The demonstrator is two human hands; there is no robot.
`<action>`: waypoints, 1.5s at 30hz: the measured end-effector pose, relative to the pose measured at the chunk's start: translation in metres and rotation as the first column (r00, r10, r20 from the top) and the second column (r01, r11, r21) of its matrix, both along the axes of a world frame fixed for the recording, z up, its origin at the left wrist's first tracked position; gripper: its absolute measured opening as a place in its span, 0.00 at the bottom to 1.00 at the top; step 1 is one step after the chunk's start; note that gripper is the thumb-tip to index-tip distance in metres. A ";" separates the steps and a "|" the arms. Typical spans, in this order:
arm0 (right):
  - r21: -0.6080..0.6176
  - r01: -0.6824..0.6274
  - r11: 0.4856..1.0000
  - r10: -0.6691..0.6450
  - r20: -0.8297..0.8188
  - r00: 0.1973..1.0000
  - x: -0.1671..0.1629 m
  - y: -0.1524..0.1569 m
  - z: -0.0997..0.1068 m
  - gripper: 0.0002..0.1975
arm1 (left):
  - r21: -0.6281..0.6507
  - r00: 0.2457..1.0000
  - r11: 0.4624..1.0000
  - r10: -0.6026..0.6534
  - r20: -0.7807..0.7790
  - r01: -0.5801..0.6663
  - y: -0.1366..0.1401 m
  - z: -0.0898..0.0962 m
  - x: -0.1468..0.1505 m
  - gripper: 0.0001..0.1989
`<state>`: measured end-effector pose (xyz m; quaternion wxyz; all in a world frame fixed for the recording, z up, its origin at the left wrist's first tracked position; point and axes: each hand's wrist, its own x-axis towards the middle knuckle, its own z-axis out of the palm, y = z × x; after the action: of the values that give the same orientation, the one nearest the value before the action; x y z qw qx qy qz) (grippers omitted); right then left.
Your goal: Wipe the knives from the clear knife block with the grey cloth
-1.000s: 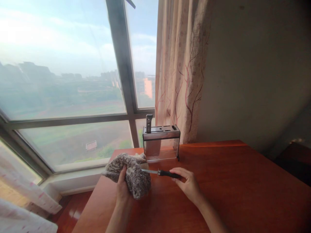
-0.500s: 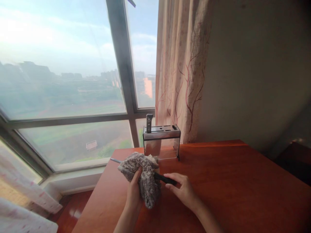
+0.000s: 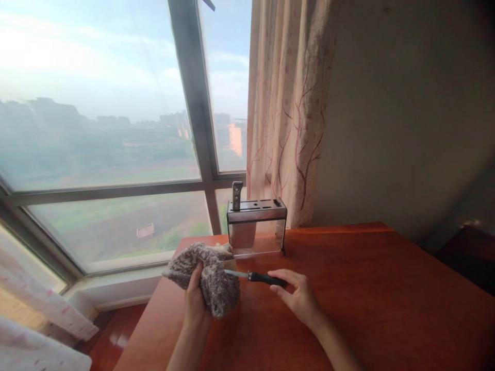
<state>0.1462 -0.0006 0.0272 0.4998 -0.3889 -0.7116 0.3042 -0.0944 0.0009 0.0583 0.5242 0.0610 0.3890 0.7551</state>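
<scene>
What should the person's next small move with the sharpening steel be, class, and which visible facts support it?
Probably, the right hand should push the sharpening steel gently leftward through the fluffy gray cloth. That hand grips its black handle, the left hand clasps the cloth, and bare metal shows between cloth and handle.

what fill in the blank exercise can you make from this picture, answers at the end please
1. The left grip holds a fluffy cloth, seen to the ____ of the right grip.
2. The metal tool has a handle coloured ____.
3. From the clear-sided holder rises exactly ____ riveted handle.

Missing words: left; black; one
</scene>
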 end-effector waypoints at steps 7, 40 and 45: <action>-0.039 -0.022 0.999 0.022 0.009 1.000 -0.013 -0.007 -0.003 0.12 | -0.082 0.972 0.971 -0.228 -0.058 0.223 -0.011 -0.008 0.035 0.13; -0.225 -0.058 0.973 0.017 -0.179 0.984 -0.022 -0.011 -0.010 0.22 | -0.082 0.960 0.970 -0.239 -0.146 0.230 -0.014 -0.027 0.051 0.22; -0.183 -0.043 0.982 0.016 -0.145 0.989 -0.022 -0.013 -0.009 0.21 | -0.104 0.964 0.973 -0.220 -0.147 0.207 -0.015 -0.025 0.050 0.19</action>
<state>0.1240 -0.0137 0.0184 0.5066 -0.4003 -0.6483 0.4036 -0.0446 -0.0138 0.0334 0.5724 0.1390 0.4532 0.6691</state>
